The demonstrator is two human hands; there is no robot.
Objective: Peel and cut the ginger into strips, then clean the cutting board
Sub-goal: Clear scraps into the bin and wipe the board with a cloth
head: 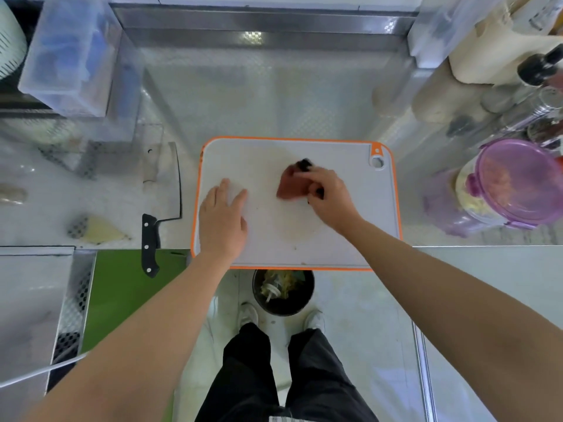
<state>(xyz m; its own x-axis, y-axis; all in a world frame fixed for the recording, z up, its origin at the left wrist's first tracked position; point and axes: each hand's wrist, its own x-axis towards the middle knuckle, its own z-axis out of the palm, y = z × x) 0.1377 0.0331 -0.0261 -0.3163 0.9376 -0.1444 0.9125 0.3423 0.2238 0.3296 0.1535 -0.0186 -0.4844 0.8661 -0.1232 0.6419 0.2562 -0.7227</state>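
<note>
A white cutting board (344, 208) with an orange rim lies at the counter's front edge. My left hand (222, 223) presses flat on its left side, fingers straight. My right hand (327, 196) grips a reddish-brown cloth (289, 185) with a black edge and holds it on the middle of the board. A damp oval patch shows on the board just below the cloth. A few tiny specks sit near the board's front edge. No ginger is visible on the board.
A cleaver (164, 190) with a black handle lies left of the board. A black bin (283, 292) with scraps stands on the floor under the board's front edge. A purple-lidded container (515, 184) sits at the right, a clear box (70, 53) at the far left.
</note>
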